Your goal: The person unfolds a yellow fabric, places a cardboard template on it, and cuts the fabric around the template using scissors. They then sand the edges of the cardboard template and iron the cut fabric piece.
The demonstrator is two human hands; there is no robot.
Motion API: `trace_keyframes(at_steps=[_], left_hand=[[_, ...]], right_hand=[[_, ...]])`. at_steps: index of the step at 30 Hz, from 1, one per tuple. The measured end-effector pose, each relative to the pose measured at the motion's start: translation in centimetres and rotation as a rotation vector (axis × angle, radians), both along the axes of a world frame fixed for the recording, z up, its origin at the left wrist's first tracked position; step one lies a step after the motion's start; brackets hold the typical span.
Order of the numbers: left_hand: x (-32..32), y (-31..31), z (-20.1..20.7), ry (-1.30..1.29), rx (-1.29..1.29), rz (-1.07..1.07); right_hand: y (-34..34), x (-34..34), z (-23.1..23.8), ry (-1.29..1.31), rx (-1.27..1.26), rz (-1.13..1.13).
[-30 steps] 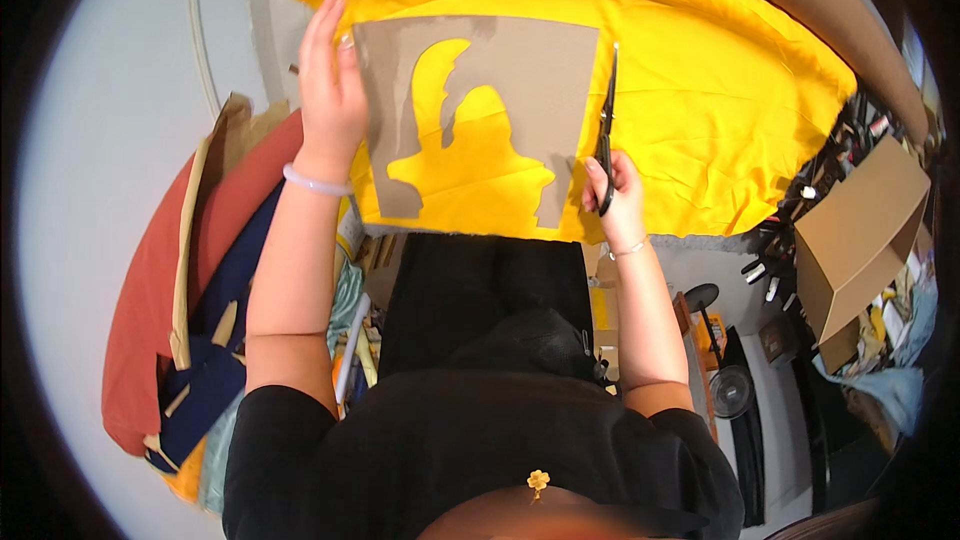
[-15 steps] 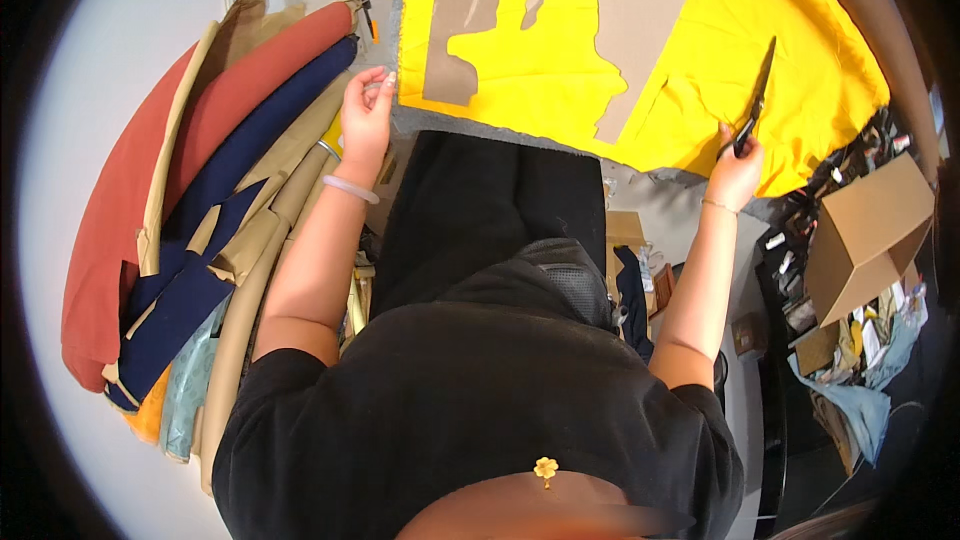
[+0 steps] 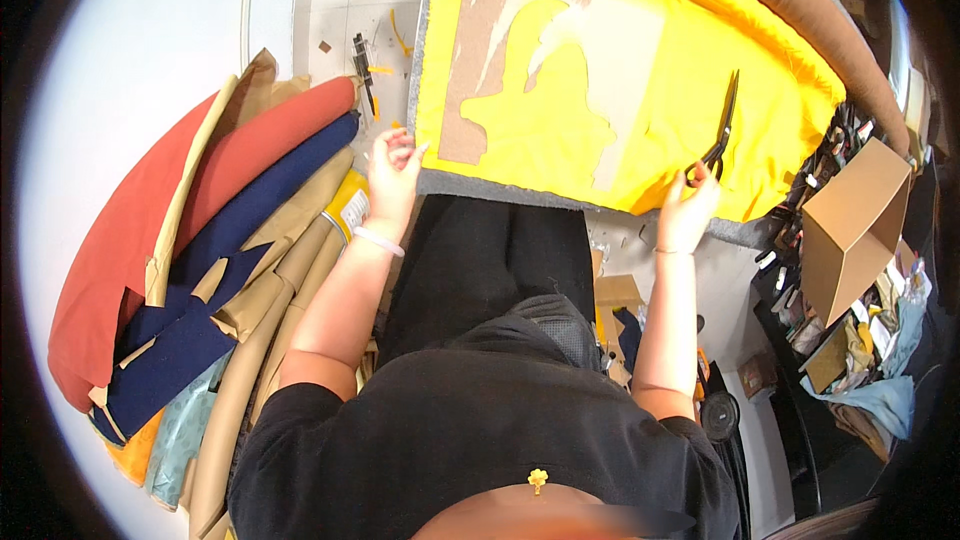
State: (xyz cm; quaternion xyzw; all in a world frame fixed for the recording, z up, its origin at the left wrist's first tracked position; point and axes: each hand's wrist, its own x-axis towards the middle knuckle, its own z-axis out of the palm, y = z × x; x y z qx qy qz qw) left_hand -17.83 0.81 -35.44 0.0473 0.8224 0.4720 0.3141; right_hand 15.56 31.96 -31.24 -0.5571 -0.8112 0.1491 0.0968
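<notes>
Yellow fabric [image 3: 780, 105] lies spread on a grey-edged surface in front of me. On it rests a flat brown board [image 3: 458, 135] with a curved shape cut out, yellow showing through the opening. My right hand [image 3: 690, 210], at the fabric's near right side, grips black scissors [image 3: 728, 120] by the handles, the blades pointing away from me over the fabric. My left hand [image 3: 393, 180] is beside the fabric's left edge, its fingers loosely bent, thumb apart, and nothing visible in it.
Rolls of fabric, including a red roll [image 3: 130, 230] and a navy roll [image 3: 270, 185], lean on the left. A brown roll [image 3: 790, 0] runs along the far side. At the right stand an open cardboard box [image 3: 840, 220] and scraps [image 3: 870, 390]. Bits litter the floor [image 3: 340, 0].
The view has shifted, so the fabric sits lower in the picture. My right hand and the scissors have moved left, towards the board. The fingers of my left hand have spread somewhat.
</notes>
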Motion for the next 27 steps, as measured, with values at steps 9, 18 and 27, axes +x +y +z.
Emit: trace_keyframes(at_steps=[9, 18, 27], left_hand=[[0.4, -1.4, -1.8, -0.116, 0.013, 0.032], [0.5, -1.1, -1.2, -0.039, 0.022, -0.044], [0.4, -1.6, -0.7, 0.027, -0.094, -0.137]], right_hand=[[-4.9, -3.2, -0.1, 0.176, -0.250, -0.041], [-5.5, -3.7, -0.5, 0.210, -0.294, -0.023], [-2.5, -1.6, -0.9, 0.144, 0.005, -0.081]])
